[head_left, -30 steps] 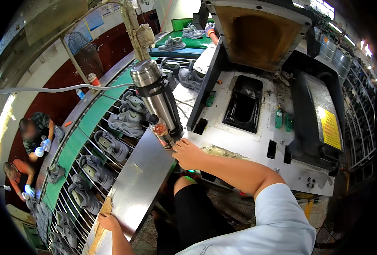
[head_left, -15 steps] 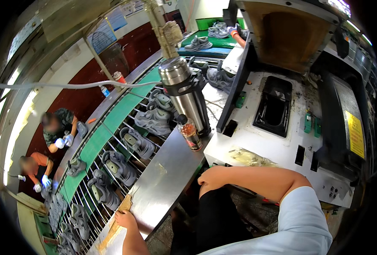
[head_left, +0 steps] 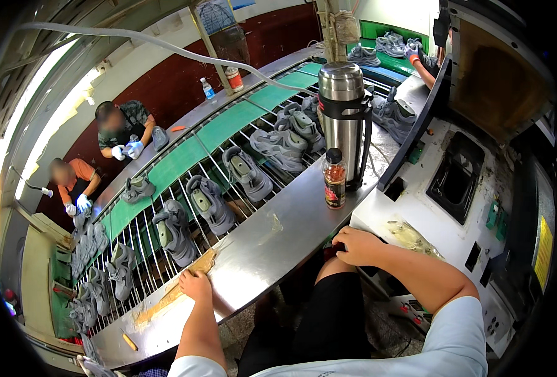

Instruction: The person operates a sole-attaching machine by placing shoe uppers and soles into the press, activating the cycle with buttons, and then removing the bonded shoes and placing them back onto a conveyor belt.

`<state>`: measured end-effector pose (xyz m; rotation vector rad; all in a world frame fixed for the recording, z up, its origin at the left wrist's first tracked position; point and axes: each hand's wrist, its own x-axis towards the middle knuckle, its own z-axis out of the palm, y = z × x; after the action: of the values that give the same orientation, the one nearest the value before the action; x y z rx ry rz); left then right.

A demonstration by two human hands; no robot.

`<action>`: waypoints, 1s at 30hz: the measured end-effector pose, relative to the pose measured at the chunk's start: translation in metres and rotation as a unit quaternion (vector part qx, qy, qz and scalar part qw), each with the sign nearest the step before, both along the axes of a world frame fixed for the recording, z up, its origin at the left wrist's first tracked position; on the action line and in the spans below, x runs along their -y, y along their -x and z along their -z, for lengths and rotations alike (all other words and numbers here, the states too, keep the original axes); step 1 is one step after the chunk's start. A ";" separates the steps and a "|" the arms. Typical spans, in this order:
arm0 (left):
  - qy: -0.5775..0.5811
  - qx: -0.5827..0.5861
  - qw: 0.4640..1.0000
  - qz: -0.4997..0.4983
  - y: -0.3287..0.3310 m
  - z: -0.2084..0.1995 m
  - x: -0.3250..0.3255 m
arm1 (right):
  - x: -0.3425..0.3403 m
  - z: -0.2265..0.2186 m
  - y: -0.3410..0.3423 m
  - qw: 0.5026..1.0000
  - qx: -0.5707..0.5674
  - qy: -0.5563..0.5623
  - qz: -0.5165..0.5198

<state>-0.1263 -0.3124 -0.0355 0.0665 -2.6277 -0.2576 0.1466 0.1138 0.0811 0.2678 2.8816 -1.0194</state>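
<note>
Posture: judged a pause; right hand [head_left: 361, 245] and left hand [head_left: 195, 286] both lie away from the shoes [head_left: 210, 205].
Move off this posture: judged to call for lifting the right hand from the knee [head_left: 336, 269] and the left from its support.
Right hand: at the knee, just off the tabletop's near edge; fingers curled inward. Whether they close on anything cannot be told.
Left hand: palm down, fingers slightly bent, not clamped; touches the brown strip [head_left: 159, 306].
Strip: on the tabletop [head_left: 284, 242], along its far edge, partly under the left hand.
Bottle: the bottle [head_left: 334, 182] stands upright, capped, at the tabletop's right end, near the near edge; no hand touches it.
Flask: the flask [head_left: 341, 135] stands upright just behind the bottle.
Shoes: grey, in a row on the rack [head_left: 145, 261], beyond the tabletop's far edge.
Belt: the green belt [head_left: 228, 131] runs along the rack's far side.
Workers: one worker [head_left: 125, 129] and another worker [head_left: 77, 179], gloved, beyond the belt.
</note>
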 end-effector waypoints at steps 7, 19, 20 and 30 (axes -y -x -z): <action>-0.002 0.002 1.000 -0.007 0.000 0.001 0.002 | 0.004 0.004 -0.005 0.995 0.063 -0.072 0.004; 0.004 0.002 1.000 -0.008 -0.001 -0.001 0.003 | -0.001 0.008 -0.004 0.988 0.098 -0.092 -0.075; 0.004 0.002 1.000 -0.008 -0.001 -0.001 0.003 | -0.001 0.009 -0.004 0.988 0.098 -0.092 -0.076; -0.006 0.018 1.000 -0.007 -0.004 -0.004 0.003 | -0.002 0.006 -0.005 0.983 0.108 -0.111 -0.100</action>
<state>-0.1226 -0.3158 -0.0316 0.0933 -2.6604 -0.2708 0.1519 0.1156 0.0753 0.0914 2.7534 -0.5964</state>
